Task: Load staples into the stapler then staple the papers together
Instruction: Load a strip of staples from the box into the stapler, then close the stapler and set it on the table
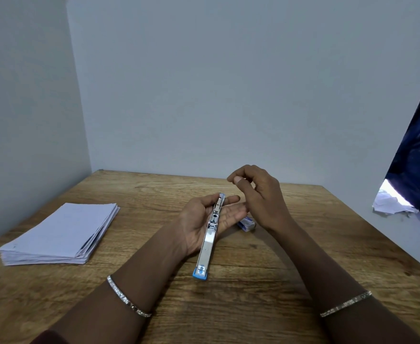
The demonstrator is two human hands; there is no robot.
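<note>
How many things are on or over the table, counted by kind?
Stapler, opened flat: 1
Paper stack: 1
Staple box: 1
Total: 3

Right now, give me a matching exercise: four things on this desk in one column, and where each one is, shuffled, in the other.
1. stapler
2. paper stack
3. staple box
4. right hand

a. far left on the table
b. raised, fingers pinched
c. lying open across the left hand
d. on the table, partly hidden behind the hands

Pairs: 1-c, 2-a, 3-d, 4-b
</note>
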